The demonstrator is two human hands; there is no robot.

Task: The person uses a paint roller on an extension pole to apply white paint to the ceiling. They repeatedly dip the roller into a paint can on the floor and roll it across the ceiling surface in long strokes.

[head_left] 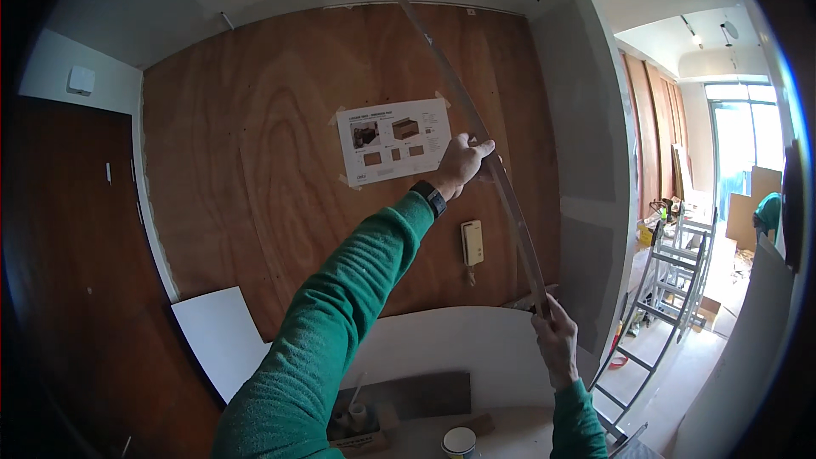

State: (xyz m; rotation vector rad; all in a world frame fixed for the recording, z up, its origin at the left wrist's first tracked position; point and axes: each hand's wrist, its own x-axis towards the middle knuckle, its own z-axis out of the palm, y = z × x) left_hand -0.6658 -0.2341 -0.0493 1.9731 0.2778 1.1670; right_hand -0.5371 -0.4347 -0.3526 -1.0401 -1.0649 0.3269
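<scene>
- Background: a plywood wall [255,161] carried a taped paper sheet [393,141] and a small cream wall unit [472,242]; a grey plaster wall [586,144] met it at the corner, with a stepladder [659,289] in the room beyond.
- Long thin strip [476,119]: it stood against the corner, bowed, its top near the ceiling.
- Left hand [463,163]: closed around the strip at mid-height, sleeve green.
- Right hand [554,338]: clamped on the strip's lower end.
- Risk, as a judgement: the bow looked tight; further bending could snap the strip, or a slipping grip let it spring back.
- Containers: a white-rimmed tin [459,440] stood on the surface [527,433] below, contents unclear; a cardboard box [361,429] held small upright items.
</scene>
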